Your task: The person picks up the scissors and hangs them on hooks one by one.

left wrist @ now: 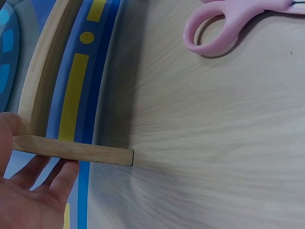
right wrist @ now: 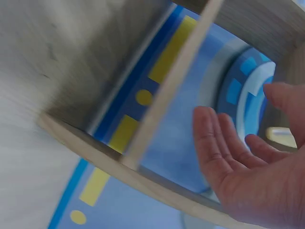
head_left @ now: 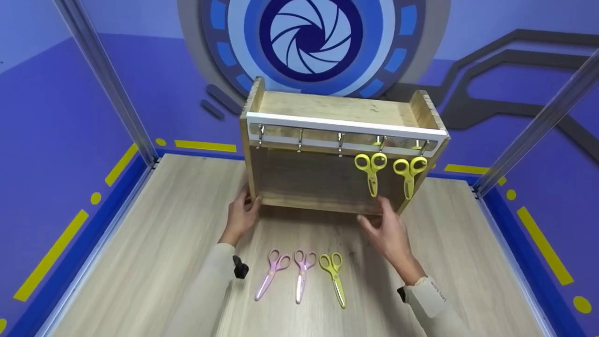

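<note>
A wooden hook shelf [head_left: 334,104] stands on the table, with a white front rail [head_left: 346,125] carrying several metal hooks. Two yellow scissors, one pair [head_left: 372,176] left of the other pair [head_left: 409,178], hang from the rail's right-hand hooks. My left hand [head_left: 242,217] grips the lower left side panel [left wrist: 71,148], thumb and fingers on opposite faces. Near the lower right of the shelf is my right hand [right wrist: 257,176], its fingers loosely extended and holding nothing. Contact with the shelf cannot be made out there.
In front of the shelf lie pink scissors [head_left: 267,281], a second pink pair [head_left: 300,281] and yellow scissors [head_left: 337,283], in a row between my forearms. Behind stands a blue patterned wall [head_left: 154,93]. Metal posts [head_left: 105,79] edge the table [head_left: 154,243].
</note>
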{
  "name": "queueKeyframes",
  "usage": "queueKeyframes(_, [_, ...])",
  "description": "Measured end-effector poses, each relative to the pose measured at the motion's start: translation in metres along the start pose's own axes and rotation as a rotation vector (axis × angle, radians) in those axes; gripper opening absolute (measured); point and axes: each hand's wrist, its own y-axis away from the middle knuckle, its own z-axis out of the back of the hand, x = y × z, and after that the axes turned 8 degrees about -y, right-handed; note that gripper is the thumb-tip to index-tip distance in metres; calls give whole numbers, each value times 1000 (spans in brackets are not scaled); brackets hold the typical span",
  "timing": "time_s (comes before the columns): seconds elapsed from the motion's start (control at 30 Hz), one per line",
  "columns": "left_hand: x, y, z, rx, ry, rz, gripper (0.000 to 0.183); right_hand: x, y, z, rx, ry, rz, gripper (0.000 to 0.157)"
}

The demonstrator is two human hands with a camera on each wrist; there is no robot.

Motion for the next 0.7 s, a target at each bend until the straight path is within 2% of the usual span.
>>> queueKeyframes(0.1, [1,1,0,-8,1,-14,55,-11,17,-10,113,17,-43,75])
queueKeyframes(0.2, [2,1,0,-14,0,-19,54,-18,32,-20,212,31,-47,81])
queueKeyframes(0.43, [2,-2,-1,-22,-4,-32,53,-21,59,-38,316,128,-11,79])
queueKeyframes(0.7, [3,0,0,-18,12,-39,53,-18,82,-55,449,194,-56,79])
